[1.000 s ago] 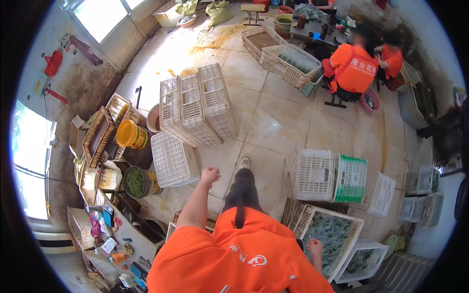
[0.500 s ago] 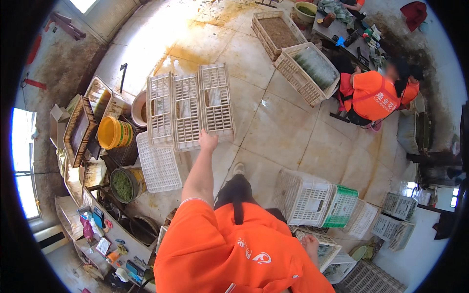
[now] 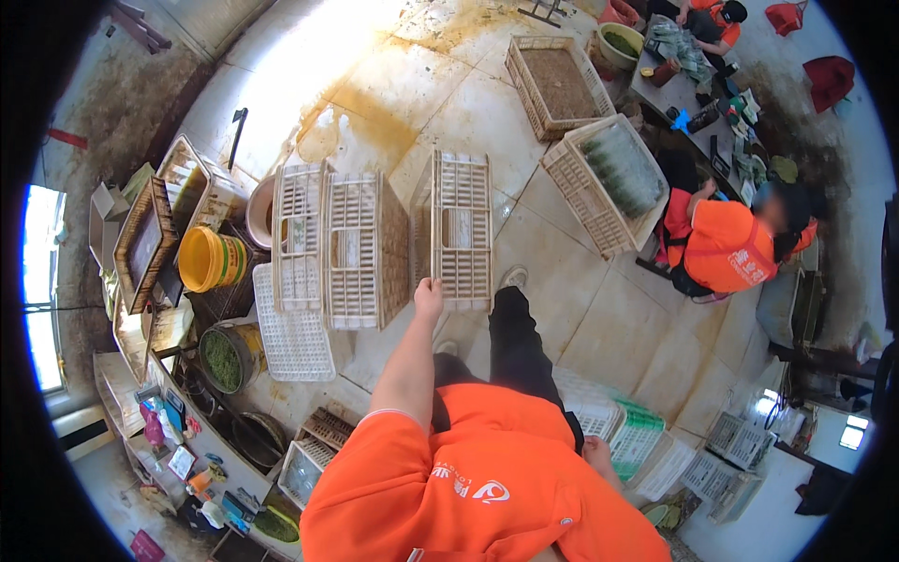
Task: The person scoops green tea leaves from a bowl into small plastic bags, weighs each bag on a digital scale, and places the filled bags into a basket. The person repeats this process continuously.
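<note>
My left hand (image 3: 429, 298) is closed on the near edge of a white slatted plastic crate (image 3: 465, 192), which stands on its side on the tiled floor. A gap separates it from two similar crates on the left, a middle one (image 3: 351, 201) and an outer one (image 3: 300, 211), which stand close together. My right hand (image 3: 597, 456) hangs low by my right hip, near white and green crates (image 3: 637, 440). Its fingers are partly hidden, and I cannot make out anything in it.
A flat white perforated panel (image 3: 298, 347), a yellow bucket (image 3: 211, 259) and a tub of greenery (image 3: 225, 359) lie to the left. At the right, a seated person in orange (image 3: 730, 248) works beside a crate of bundled stems (image 3: 613, 169) and a crate with brown contents (image 3: 562, 84).
The rightmost crate, gripped by my left hand, has moved right, apart from the other two. I have stepped to the right. The white and green crates are now partly behind my body.
</note>
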`<state>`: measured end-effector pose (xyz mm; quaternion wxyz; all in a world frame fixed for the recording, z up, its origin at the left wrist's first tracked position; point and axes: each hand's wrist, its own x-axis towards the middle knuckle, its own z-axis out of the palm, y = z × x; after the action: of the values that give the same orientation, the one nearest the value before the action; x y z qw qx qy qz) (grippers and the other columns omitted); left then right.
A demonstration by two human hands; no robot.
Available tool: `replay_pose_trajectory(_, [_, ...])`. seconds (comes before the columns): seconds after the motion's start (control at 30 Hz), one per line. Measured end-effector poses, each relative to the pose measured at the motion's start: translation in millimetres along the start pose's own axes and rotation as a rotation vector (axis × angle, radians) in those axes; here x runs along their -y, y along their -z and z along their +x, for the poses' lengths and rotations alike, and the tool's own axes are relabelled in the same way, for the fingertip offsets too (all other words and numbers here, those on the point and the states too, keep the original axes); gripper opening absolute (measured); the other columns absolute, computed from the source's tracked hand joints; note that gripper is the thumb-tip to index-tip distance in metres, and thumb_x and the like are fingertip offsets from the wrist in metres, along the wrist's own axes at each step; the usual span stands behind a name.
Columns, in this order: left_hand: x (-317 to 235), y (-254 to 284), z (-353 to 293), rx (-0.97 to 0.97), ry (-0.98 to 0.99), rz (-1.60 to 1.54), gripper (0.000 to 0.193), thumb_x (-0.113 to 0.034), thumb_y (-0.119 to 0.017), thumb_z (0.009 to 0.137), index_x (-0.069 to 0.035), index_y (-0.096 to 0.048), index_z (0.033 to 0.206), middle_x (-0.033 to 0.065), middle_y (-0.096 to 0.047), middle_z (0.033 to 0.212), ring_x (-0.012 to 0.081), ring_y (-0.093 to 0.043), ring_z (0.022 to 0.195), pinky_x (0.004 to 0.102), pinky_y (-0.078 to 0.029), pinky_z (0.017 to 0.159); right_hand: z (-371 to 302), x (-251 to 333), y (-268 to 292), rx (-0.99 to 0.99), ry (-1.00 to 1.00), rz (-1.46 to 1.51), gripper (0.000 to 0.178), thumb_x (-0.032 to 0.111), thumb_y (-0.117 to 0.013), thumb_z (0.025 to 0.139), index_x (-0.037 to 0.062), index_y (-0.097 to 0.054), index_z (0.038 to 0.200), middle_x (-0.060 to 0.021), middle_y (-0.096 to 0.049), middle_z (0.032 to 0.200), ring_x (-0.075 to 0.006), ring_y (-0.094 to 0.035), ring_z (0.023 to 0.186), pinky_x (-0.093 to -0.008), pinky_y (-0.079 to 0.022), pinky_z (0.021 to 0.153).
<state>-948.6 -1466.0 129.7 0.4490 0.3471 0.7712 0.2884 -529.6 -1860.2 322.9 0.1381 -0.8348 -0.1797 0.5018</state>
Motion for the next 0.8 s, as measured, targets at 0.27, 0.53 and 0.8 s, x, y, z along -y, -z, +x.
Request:
replay_pose_trajectory(0.27, [-133.4, -19.5, 32.6, -0.15, 0.218, 0.197, 0.058, -0.057, -0.056, 0.101, -0.002, -0.068, 0.087, 0.0135, -0.073, 0.078, 0.0313, -0.073, 0.084, 0.0485, -0.054, 0.077, 150.6, 133.5, 89.9, 0.041, 0.08, -0.144, 0.021, 0.019, -0.069, 0.098, -0.0015, -0.072, 0.105, -0.0124, -0.076, 0.094, -0.0188, -0.073, 0.083, -0.036, -0.059, 0.078])
replay_pose_trajectory(0.53, [-280.1, 16.3, 59.9, -0.215, 0.205, 0.08, 0.052, -0.052, -0.074, 0.09, -0.001, -0.073, 0.089, 0.0122, -0.075, 0.081, 0.0262, -0.075, 0.08, 0.0413, -0.055, 0.071, 235.2, 459.3, 97.0, -0.017, 0.674, -0.58, 0.03, 0.027, -0.069, 0.095, 0.0033, -0.071, 0.115, -0.0201, -0.073, 0.109, -0.0399, -0.069, 0.104, -0.0467, -0.055, 0.089])
replay_pose_trajectory(0.8, [-451.7, 30.4, 67.8, -0.231, -0.286, 0.346, 0.043, -0.035, -0.092, 0.073, -0.001, -0.075, 0.094, 0.0137, -0.074, 0.075, 0.0251, -0.07, 0.066, 0.0384, -0.055, 0.067, 166.1, 827.0, -36.0, -0.089, 1.788, -0.668, 0.067, 0.027, -0.086, 0.076, 0.0125, -0.062, 0.137, -0.0161, -0.062, 0.134, -0.0367, -0.06, 0.124, -0.046, -0.043, 0.113])
